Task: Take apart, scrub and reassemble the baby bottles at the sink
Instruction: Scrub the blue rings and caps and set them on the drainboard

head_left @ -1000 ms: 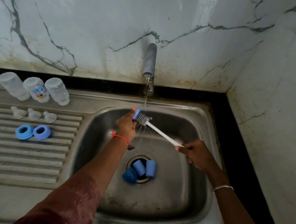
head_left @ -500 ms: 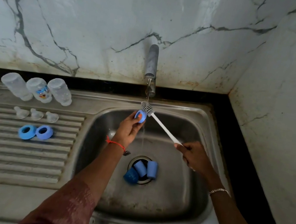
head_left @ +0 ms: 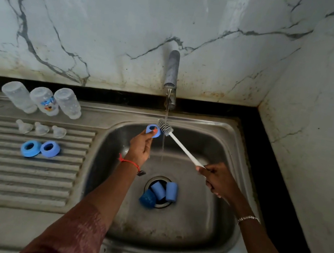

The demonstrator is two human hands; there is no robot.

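Note:
My left hand (head_left: pixel 140 147) pinches a blue bottle ring (head_left: pixel 152 130) above the sink basin, just left of the running water. My right hand (head_left: pixel 217 181) grips the white handle of a bottle brush (head_left: pixel 180 144), whose grey bristle head sits beside the ring under the tap stream. Three clear bottles (head_left: pixel 43 100) stand upside down on the drainboard's back edge. In front of them lie three clear teats (head_left: pixel 41 129) and two blue rings (head_left: pixel 40 149). Three blue caps (head_left: pixel 158 193) lie over the sink drain.
The tap (head_left: pixel 171 76) runs a thin stream into the steel sink (head_left: pixel 200 225). The ribbed drainboard (head_left: pixel 11 176) lies to the left. Marble walls close the back and the right side, with a black counter strip (head_left: pixel 269 164) along them.
The brush head has come out of the ring and now sits beside it. Both the ring and the brush head have risen closer to the tap.

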